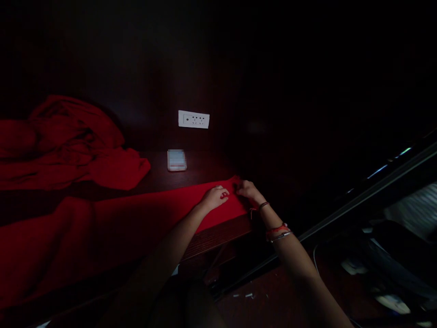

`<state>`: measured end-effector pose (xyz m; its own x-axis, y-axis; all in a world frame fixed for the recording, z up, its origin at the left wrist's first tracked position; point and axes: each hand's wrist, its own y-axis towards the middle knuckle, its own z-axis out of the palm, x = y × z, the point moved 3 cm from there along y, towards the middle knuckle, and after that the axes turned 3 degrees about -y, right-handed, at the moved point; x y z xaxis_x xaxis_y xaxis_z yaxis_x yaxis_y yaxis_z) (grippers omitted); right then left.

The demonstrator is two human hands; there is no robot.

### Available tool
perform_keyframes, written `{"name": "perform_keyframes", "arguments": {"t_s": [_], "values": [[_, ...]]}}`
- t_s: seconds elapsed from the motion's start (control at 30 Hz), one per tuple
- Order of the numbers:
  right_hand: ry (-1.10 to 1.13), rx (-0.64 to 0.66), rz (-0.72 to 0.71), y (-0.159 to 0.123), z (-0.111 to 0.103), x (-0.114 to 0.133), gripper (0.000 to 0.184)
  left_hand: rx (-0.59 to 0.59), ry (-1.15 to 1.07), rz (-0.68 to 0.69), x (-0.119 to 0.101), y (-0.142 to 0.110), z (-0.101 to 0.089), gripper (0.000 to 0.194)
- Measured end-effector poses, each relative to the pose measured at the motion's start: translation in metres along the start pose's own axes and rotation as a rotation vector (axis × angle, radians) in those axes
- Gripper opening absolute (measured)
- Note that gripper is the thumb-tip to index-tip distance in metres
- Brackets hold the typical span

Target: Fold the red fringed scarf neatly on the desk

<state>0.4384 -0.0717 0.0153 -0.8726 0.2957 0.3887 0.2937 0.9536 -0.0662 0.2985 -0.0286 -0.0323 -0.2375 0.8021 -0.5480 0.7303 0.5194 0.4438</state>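
Head view, left fingers (223, 195) half-curled on red cloth (164, 207), right fingers (240, 187) bent at its end, grip unclear

From where I stand, I can't make out any words, numbers, brand or sign. The small pale square item (176, 160) on the dark surface has a blurred, blocky face that I can't read, and the white wall socket panel (194, 120) shows no lettering clear enough to read.
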Motion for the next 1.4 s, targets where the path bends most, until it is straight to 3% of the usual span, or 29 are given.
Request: {"name": "perform_keyframes", "arguments": {"t_s": [0.2, 0.37, 0.53, 0.97, 1.23, 1.4], "values": [[-0.124, 0.041, -0.055, 0.003, -0.004, 0.010, 0.012, 0.002, 0.005, -0.011, 0.000, 0.000, 0.000, 0.011], [-0.073, 0.095, -0.058, 0.000, 0.001, 0.005, 0.025, 0.004, 0.000, -0.007, 0.000, 0.000, 0.000, 0.012], [-0.018, 0.105, -0.050, -0.002, 0.003, -0.002, 0.024, 0.007, -0.003, -0.007, 0.000, 0.000, 0.001, 0.012], [-0.127, -0.144, -0.030, 0.000, -0.002, 0.002, 0.018, 0.003, -0.006, -0.006, 0.001, 0.000, 0.001, 0.013], [-0.335, -0.045, -0.091, -0.005, -0.002, 0.008, 0.023, 0.005, -0.009, -0.009, 0.000, 0.000, 0.001, 0.013], [-0.466, -0.114, -0.053, -0.007, -0.015, 0.005, 0.023, 0.007, 0.002, -0.005, 0.002, 0.000, 0.001, 0.012]]}}
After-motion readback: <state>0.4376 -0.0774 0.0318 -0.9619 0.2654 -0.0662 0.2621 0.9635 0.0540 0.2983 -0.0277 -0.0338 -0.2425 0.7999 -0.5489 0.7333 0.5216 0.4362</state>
